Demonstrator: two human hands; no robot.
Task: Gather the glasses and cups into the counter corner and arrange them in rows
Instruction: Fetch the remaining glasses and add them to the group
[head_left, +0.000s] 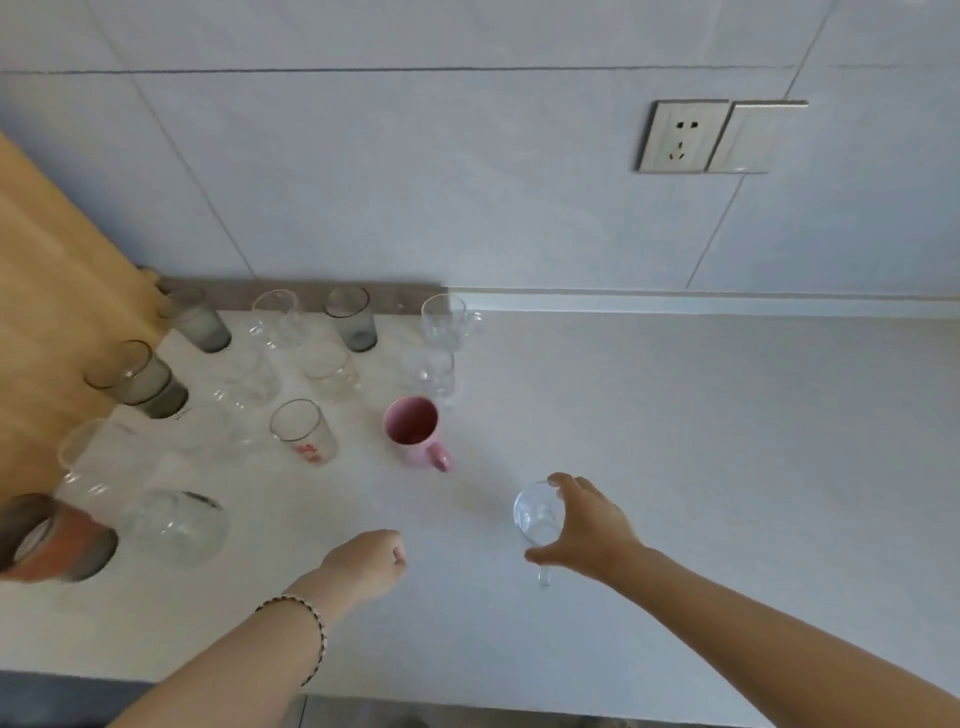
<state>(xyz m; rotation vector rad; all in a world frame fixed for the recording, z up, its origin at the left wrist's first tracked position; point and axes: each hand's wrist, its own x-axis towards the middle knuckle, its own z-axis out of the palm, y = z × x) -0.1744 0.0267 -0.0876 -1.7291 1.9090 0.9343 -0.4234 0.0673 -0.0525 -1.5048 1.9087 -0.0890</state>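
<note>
While the left hand (369, 564) is held curled and empty, a small clear glass cup (535, 512) is gripped by the right hand (592, 530), at four o'clock from the pink ceramic mug (415, 434).

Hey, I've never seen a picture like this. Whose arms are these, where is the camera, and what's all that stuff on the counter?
There is no machine here. A person wears one camera on their head, and it looks forward and down at their own two bare arms. The right hand grips a small clear cup by its rim, apart from the other things. The left hand, with a bracelet on its wrist, is curled and holds nothing. On the white counter, towards the left corner, stand clear glasses and grey glasses. A pink mug stands at the near edge of that group. A wall socket sits on the tiles above.
</note>
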